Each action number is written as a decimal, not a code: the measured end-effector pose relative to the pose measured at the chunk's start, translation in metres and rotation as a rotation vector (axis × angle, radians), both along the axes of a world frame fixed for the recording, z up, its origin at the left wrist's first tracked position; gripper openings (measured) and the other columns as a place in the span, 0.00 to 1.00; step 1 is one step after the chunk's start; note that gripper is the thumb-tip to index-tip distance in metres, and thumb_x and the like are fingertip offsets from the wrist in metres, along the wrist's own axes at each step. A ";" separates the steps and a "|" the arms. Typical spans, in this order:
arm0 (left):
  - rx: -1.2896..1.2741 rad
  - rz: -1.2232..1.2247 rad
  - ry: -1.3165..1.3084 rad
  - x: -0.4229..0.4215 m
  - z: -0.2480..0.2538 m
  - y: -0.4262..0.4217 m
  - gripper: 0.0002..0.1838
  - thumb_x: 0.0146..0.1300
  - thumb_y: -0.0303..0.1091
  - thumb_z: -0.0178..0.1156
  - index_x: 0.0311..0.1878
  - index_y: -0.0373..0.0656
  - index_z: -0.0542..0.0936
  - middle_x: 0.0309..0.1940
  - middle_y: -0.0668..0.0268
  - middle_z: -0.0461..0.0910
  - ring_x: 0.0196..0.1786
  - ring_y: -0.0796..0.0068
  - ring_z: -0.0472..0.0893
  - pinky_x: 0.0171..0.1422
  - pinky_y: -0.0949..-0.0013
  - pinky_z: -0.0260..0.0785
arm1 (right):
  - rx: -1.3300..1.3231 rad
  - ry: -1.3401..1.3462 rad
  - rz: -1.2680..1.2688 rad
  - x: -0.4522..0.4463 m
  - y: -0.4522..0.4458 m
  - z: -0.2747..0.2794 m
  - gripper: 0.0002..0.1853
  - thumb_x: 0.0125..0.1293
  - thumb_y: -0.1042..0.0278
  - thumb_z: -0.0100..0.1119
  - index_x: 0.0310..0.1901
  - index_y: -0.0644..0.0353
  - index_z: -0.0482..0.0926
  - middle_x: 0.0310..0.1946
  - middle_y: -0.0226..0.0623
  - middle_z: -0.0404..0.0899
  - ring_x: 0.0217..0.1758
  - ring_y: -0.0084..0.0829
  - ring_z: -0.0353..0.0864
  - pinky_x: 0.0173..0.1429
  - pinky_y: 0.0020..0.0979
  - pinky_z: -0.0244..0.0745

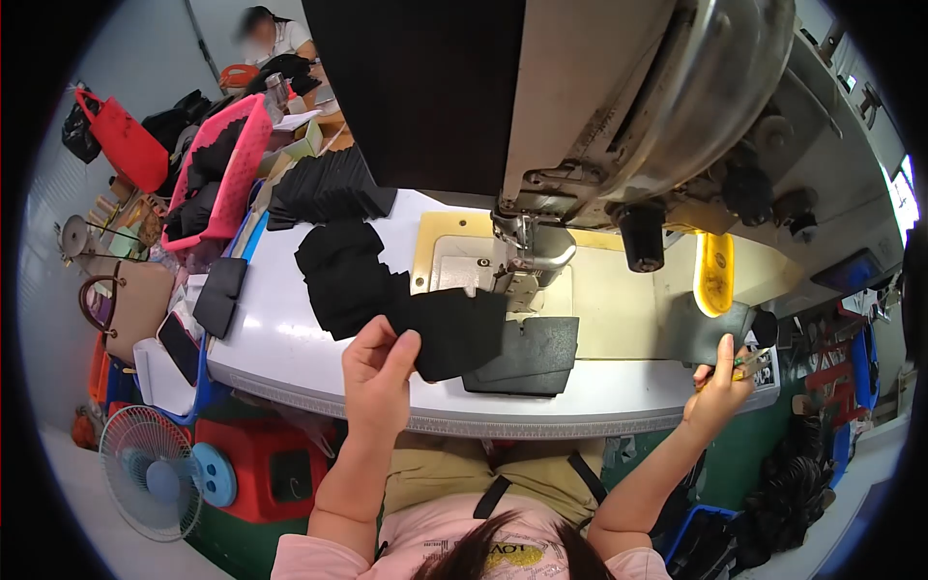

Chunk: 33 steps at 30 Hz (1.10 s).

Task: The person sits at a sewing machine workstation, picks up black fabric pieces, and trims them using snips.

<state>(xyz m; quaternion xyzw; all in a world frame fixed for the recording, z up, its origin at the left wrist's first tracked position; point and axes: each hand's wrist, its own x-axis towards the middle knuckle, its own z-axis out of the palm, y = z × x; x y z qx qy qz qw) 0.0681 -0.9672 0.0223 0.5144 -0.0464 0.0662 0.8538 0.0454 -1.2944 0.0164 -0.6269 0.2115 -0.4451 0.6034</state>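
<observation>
The left hand pinched 1 black piece by its edge, seemingly to leave most uncovered, above the tabletop near dark panels. The right hand gripped a small tool, perhaps for easy reach.

The one view looked forward and steeply down from the wearer's head, close above the white tabletop, taking in both forearms, the lap and the sewing machine.
</observation>
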 end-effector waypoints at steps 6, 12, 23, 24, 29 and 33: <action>0.134 -0.121 0.052 -0.013 -0.002 -0.049 0.03 0.60 0.24 0.58 0.35 0.40 0.73 0.27 0.74 0.74 0.31 0.90 0.71 0.35 0.83 0.64 | -0.730 0.076 0.392 -0.007 0.106 0.014 0.09 0.54 0.77 0.60 0.37 0.67 0.76 0.31 0.46 0.79 0.30 0.39 0.80 0.36 0.31 0.75; 0.012 -0.177 0.018 -0.017 -0.006 -0.051 0.06 0.61 0.25 0.58 0.40 0.35 0.74 0.36 0.68 0.77 0.38 0.82 0.75 0.45 0.76 0.68 | -0.623 -0.059 0.733 -0.003 0.142 0.013 0.14 0.53 0.74 0.64 0.41 0.69 0.76 0.33 0.48 0.79 0.31 0.41 0.82 0.33 0.30 0.78; -0.013 -0.157 0.036 -0.015 -0.007 -0.056 0.02 0.63 0.26 0.55 0.35 0.38 0.73 0.33 0.73 0.74 0.35 0.88 0.71 0.41 0.81 0.64 | -0.595 -0.035 0.633 -0.006 0.147 0.008 0.13 0.52 0.73 0.65 0.38 0.69 0.77 0.29 0.48 0.79 0.29 0.41 0.82 0.32 0.30 0.76; -0.007 -0.130 0.050 -0.013 -0.010 -0.052 0.01 0.63 0.24 0.54 0.36 0.37 0.73 0.33 0.71 0.75 0.36 0.86 0.72 0.43 0.80 0.66 | -0.524 0.063 0.581 -0.008 0.144 0.007 0.08 0.54 0.76 0.62 0.35 0.69 0.77 0.26 0.48 0.79 0.26 0.40 0.81 0.30 0.30 0.75; -0.098 -0.023 -0.016 -0.002 0.000 -0.014 0.02 0.64 0.21 0.49 0.35 0.36 0.72 0.33 0.67 0.77 0.36 0.83 0.76 0.45 0.77 0.70 | 0.044 0.109 0.332 0.010 0.075 0.009 0.10 0.62 0.72 0.58 0.23 0.59 0.70 0.15 0.21 0.62 0.13 0.13 0.59 0.14 0.18 0.57; -0.022 0.033 0.020 -0.001 -0.001 -0.020 0.06 0.63 0.22 0.53 0.30 0.40 0.69 0.27 0.72 0.73 0.29 0.88 0.70 0.34 0.81 0.62 | 0.003 0.040 0.111 0.004 0.048 0.012 0.08 0.62 0.70 0.59 0.27 0.61 0.72 0.17 0.24 0.64 0.14 0.15 0.61 0.14 0.18 0.59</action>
